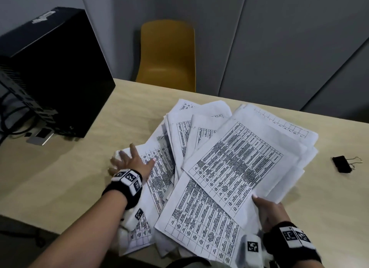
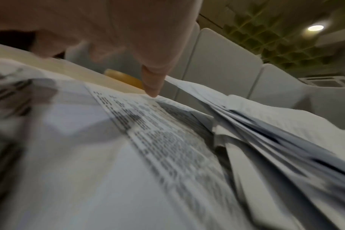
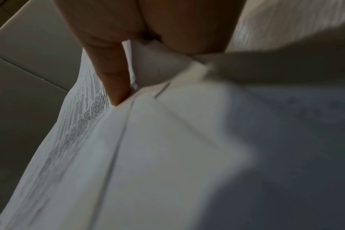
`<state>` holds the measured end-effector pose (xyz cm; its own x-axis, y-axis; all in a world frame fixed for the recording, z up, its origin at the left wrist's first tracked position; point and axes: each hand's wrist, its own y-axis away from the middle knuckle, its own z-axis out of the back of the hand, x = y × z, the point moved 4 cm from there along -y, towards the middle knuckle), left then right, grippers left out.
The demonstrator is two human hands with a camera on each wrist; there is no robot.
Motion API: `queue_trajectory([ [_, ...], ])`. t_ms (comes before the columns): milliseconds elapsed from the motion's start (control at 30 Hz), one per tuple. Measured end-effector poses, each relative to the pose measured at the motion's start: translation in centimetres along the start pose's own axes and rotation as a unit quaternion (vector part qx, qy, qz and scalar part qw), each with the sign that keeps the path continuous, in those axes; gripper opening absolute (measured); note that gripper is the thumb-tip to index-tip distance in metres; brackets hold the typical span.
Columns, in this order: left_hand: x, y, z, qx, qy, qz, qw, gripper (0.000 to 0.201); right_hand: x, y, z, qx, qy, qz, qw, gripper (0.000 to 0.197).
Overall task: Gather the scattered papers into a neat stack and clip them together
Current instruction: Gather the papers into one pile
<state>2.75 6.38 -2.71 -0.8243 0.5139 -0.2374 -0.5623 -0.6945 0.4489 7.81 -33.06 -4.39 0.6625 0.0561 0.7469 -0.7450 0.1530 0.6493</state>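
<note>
Head view shows papers [image 1: 229, 164] fanned across the table [image 1: 69, 178], left hand [image 1: 129, 162] spread flat on them, right hand [image 1: 269, 212] pinching their near edge, clip [image 1: 341, 164] well apart; uneven pulling could crumple sheets

Table [image 1: 69, 178] bears papers [image 1: 229, 168], clip [image 1: 342, 164], computer [image 1: 50, 68].

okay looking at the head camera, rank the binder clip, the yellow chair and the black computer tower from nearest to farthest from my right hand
From the right hand, in the head view:
1. Binder clip: on the table, to the right of the papers and beyond the hand.
2. Yellow chair: behind the table's far edge.
3. Black computer tower: far left of the table.
</note>
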Motion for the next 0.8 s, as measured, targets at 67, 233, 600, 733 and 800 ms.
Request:
queue_trajectory([
  [67,-0.9,-0.5,-0.6,0.042,0.009,0.034,0.998,0.099,-0.1,0.0,0.0,0.005,-0.023,-0.007,1.0,0.034],
  [233,-5.1,0.2,-1.3,-0.03,-0.008,-0.082,0.996,0.094,0.2,-0.1,0.3,0.018,-0.049,0.001,0.999,0.024],
  [600,-7.2,-2.6,-0.2,0.011,0.029,-0.065,0.997,0.083,0.0,-0.7,0.3,0.047,-0.102,-0.027,0.993,0.024],
  [733,-7.9,-2.3,-0.1,0.029,0.038,-0.117,0.992,0.048,-0.3,-1.0,0.2,0.043,-0.1,-0.024,0.994,0.029],
  [800,-7.3,-2.0,0.1,0.042,0.098,-0.106,0.989,0.045,-0.3,-0.9,0.2,0.044,-0.102,-0.024,0.994,0.026],
])
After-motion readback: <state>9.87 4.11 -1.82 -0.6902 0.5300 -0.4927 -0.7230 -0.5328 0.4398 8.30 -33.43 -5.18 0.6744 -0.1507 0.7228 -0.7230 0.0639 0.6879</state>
